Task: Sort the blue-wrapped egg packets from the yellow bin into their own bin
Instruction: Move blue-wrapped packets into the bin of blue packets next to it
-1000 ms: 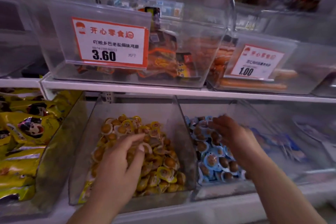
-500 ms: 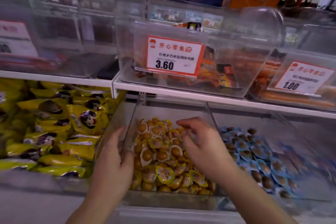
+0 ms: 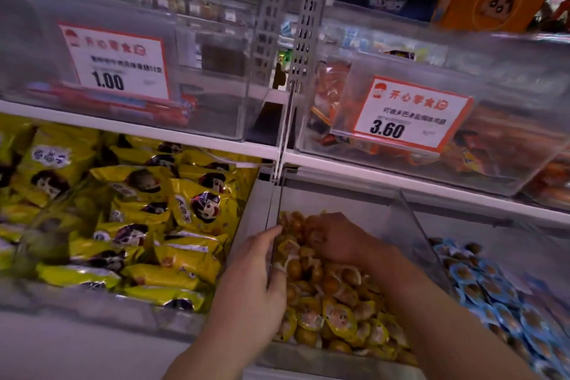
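From the head camera, the left hand (image 3: 254,282) grips the left wall of the clear yellow bin (image 3: 410,222), its fingers on the outside of the wall and its thumb hooked over the edge on the inside. Just right of it, the right hand (image 3: 337,239) reaches down into the yellow-wrapped egg packets (image 3: 333,311) at the far end of that bin, fingers curled among them; whether it holds anything I cannot tell. The blue-wrapped egg packets (image 3: 490,287) lie in the neighbouring bin, right of the right forearm. Left of the left hand are large yellow snack bags (image 3: 148,213). Above both hands, on the upper shelf (image 3: 197,139), stand price tags reading 1.00 (image 3: 115,63) and 3.60 (image 3: 407,114).
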